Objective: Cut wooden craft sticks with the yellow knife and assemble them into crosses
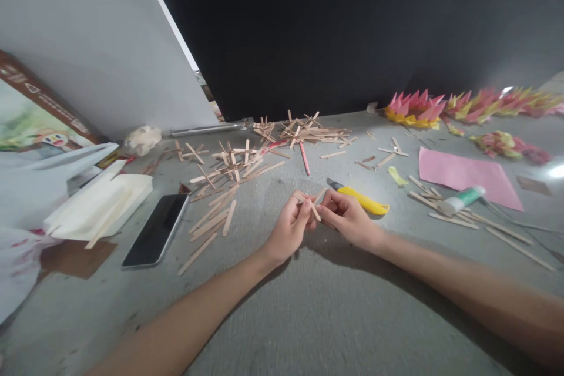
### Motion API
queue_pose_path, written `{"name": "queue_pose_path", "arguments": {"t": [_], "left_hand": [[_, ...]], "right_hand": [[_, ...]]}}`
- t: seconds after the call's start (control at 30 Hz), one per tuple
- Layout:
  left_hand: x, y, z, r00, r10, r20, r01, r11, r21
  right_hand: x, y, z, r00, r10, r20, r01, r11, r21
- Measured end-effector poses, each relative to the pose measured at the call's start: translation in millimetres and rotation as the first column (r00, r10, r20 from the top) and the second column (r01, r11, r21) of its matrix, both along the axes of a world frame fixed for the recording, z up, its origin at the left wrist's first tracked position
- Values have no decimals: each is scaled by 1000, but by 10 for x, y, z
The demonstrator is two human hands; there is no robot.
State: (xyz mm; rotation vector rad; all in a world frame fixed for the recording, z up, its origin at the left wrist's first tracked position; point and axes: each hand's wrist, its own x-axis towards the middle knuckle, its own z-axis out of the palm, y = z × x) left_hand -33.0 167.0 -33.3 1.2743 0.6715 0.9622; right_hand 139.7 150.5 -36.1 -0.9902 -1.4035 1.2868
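Observation:
Both hands meet over the middle of the grey surface (282, 305). Between them are small wooden craft sticks (315, 211), crossed over one another. My left hand (291, 220) is closed, its thumb pressing the sticks against the fingers. From the other side, my right hand (346, 217) pinches the same sticks with thumb and forefinger. Part of the sticks is hidden by the fingers. Right behind my right hand lies a yellow utility knife (363, 200), its dark tip pointing to the left. A red-and-white striped stick (304, 158) lies just beyond the hands.
Crossed craft sticks (233, 158) and a stick pile (326, 134) lie at the back. Loose sticks (209, 226) and a phone (156, 229) are left, beside a white box (132, 188). On the right are pink paper (467, 173), a glue stick (462, 200) and folded paper flowers (416, 108).

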Motion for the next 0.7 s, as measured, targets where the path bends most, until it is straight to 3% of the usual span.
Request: {"name": "queue_pose_path", "arguments": {"t": [0.5, 0.7], "left_hand": [[47, -23, -14, 995, -14, 98, 26, 992, -123], [30, -20, 2, 999, 2, 34, 0, 999, -53]], "right_hand": [[-1, 12, 1, 1000, 30, -6, -30, 999, -16], [-10, -20, 34, 999, -14, 49, 13, 1000, 25]]}}
